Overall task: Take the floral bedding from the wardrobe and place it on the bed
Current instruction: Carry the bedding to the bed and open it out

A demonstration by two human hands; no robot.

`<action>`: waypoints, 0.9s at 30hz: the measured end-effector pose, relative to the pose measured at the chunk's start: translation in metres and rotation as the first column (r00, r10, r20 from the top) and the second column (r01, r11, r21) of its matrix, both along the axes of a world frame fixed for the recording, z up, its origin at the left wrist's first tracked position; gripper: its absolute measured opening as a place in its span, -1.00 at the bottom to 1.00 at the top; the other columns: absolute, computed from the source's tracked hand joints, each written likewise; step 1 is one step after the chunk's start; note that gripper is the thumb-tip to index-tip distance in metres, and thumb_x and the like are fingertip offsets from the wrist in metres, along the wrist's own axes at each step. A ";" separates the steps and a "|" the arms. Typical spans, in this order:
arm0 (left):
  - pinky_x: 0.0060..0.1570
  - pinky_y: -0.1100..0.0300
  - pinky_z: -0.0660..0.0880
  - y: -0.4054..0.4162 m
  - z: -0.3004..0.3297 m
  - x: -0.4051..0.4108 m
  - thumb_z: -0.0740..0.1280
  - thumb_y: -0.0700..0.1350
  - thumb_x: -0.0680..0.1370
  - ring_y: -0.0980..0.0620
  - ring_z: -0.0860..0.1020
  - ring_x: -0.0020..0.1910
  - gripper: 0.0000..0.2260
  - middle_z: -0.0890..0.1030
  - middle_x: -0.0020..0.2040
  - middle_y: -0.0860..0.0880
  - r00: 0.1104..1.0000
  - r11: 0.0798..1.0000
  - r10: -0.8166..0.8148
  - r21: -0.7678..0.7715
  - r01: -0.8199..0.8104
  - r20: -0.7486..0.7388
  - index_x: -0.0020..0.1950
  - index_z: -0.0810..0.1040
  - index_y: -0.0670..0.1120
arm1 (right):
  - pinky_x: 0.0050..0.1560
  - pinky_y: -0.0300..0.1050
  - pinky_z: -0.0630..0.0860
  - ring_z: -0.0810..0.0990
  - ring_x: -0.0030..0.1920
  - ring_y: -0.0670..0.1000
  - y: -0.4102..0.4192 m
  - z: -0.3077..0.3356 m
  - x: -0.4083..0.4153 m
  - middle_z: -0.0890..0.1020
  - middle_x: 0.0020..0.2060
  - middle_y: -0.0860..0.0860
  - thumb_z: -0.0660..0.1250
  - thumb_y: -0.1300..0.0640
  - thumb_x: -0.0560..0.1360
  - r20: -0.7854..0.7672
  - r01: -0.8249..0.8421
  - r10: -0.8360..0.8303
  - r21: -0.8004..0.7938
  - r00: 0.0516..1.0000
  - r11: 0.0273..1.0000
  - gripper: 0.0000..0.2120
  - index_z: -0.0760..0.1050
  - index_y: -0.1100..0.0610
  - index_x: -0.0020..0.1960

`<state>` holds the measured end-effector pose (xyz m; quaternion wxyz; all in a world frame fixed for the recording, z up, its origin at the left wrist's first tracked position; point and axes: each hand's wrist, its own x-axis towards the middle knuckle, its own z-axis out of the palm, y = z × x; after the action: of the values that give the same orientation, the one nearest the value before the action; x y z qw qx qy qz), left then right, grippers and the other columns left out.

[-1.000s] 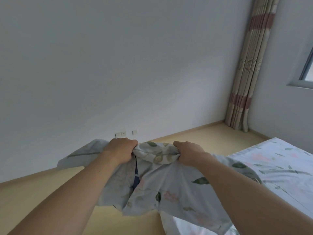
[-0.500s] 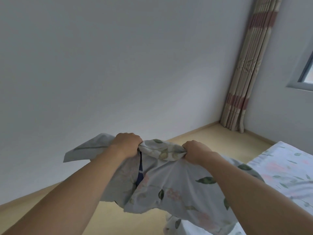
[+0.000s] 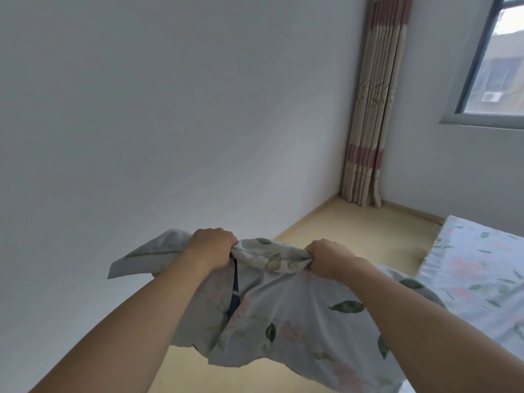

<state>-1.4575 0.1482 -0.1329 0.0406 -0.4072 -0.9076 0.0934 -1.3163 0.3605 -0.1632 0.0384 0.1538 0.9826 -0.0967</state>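
The floral bedding (image 3: 286, 316), pale blue-grey with green leaves and pink flowers, hangs in the air in front of me. My left hand (image 3: 211, 243) and my right hand (image 3: 329, 260) each clutch a bunched part of its top edge, a short stretch of fabric pulled between them. A corner sticks out to the left of my left hand. A dark blue strip shows in a gap of the fabric below that hand. The bed (image 3: 479, 276), covered in the same floral print, lies at the right. The wardrobe is out of view.
A plain white wall fills the left and centre. A striped beige and pink curtain (image 3: 371, 109) hangs in the far corner, next to a window (image 3: 490, 61) at the upper right. Yellowish floor (image 3: 365, 234) runs between the wall and the bed.
My view has tilted up and swung right, bringing the window in. Both hands have lifted the bedding slightly and spread a little further apart, still gripping its top edge.
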 end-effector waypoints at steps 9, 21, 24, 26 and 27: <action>-0.21 0.16 0.32 0.113 0.023 -0.181 0.19 -0.24 0.45 -0.02 0.50 -0.15 -0.80 0.55 -0.12 0.03 0.992 0.992 -0.128 -0.012 0.128 0.013 -0.10 0.54 0.03 | -0.21 -0.12 0.39 0.51 -0.19 0.06 0.091 0.009 -0.153 0.52 -0.27 -0.02 0.20 0.14 0.46 -0.026 0.179 -0.181 -0.058 0.983 0.982 -0.74 0.34 -0.03 -0.39; -0.14 0.15 0.35 0.314 0.016 -0.405 0.20 -0.19 0.50 -0.05 0.57 -0.01 -0.85 0.60 0.00 -0.01 0.900 0.900 -0.434 -0.020 0.435 0.044 -0.10 0.49 0.04 | -0.31 -0.18 0.37 0.51 -0.23 0.03 0.227 0.007 -0.331 0.47 -0.38 -0.11 0.21 0.15 0.46 0.009 0.498 -0.498 -0.040 0.867 0.866 -0.72 0.36 -0.05 -0.41; -0.12 0.15 0.37 0.387 0.019 -0.437 0.20 -0.16 0.52 -0.06 0.57 0.00 -0.87 0.61 0.02 -0.02 0.853 0.854 -0.519 0.000 0.520 0.044 -0.14 0.44 0.07 | -0.35 -0.19 0.34 0.51 -0.25 0.03 0.272 0.013 -0.348 0.49 -0.35 -0.07 0.21 0.12 0.47 -0.003 0.573 -0.574 -0.030 0.819 0.819 -0.77 0.40 -0.04 -0.36; -0.10 0.14 0.39 0.439 0.015 -0.451 0.20 -0.13 0.54 -0.05 0.57 0.01 -0.87 0.61 0.04 -0.02 0.818 0.818 -0.574 -0.004 0.575 0.041 -0.09 0.50 0.07 | -0.34 -0.19 0.36 0.52 -0.24 0.05 0.306 0.011 -0.355 0.52 -0.32 -0.04 0.22 0.11 0.48 0.007 0.621 -0.621 -0.028 0.783 0.783 -0.82 0.45 -0.03 -0.29; -0.08 0.13 0.40 0.466 0.011 -0.455 0.20 -0.11 0.55 -0.05 0.57 0.02 -0.86 0.61 0.05 -0.02 0.798 0.799 -0.601 -0.009 0.602 0.045 -0.04 0.53 0.07 | -0.34 -0.19 0.39 0.54 -0.22 0.06 0.326 0.009 -0.359 0.54 -0.30 -0.02 0.22 0.12 0.47 0.007 0.646 -0.646 -0.027 0.763 0.763 -0.84 0.47 -0.02 -0.27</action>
<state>-1.9128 0.6143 -0.1221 0.0454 -0.6762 -0.7312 0.0780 -1.6748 0.6866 -0.1538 0.0037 0.4819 0.8683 -0.1180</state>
